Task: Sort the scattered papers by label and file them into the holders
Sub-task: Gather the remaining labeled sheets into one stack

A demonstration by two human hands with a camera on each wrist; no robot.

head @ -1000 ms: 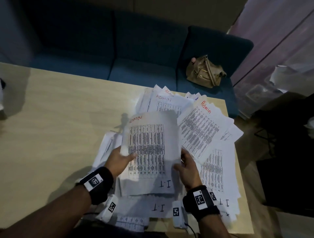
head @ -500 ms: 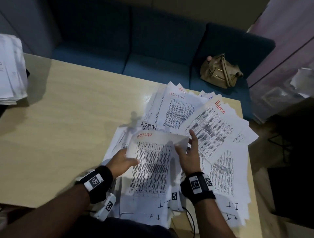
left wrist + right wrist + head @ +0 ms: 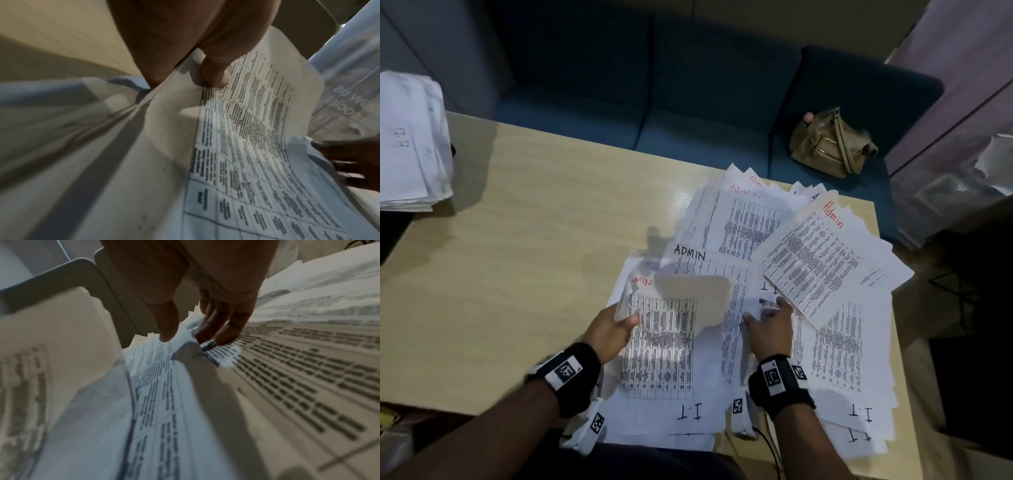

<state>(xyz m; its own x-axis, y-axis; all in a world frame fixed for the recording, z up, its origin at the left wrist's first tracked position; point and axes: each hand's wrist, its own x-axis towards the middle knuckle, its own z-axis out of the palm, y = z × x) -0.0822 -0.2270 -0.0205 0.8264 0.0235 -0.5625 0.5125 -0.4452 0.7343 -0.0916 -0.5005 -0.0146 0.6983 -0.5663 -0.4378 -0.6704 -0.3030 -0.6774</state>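
Printed sheets lie scattered over the right half of the wooden table point(image 3: 517, 257), some marked "Admin" point(image 3: 815, 257) or "ADMIN" point(image 3: 722, 274), others "I.T". My left hand point(image 3: 613, 325) grips the left edge of one I.T sheet point(image 3: 661, 359), thumb point(image 3: 213, 73) on top; the sheet's far end curls over toward me. My right hand point(image 3: 770, 325) is off that sheet, to its right. Its thumb and straight fingers point(image 3: 216, 331) touch the pile, and a paper corner rises between them. No holder shows.
A thick stack of white papers point(image 3: 410, 144) sits at the table's far left edge. Behind the table runs a blue sofa point(image 3: 688, 85) with a brown handbag point(image 3: 828, 144) on it. Dark objects stand on the floor to the right.
My right hand has let go of the I.T sheet's right edge and moved right onto the pile. The sheet has sunk lower and its top has curled over. My view has swung left.
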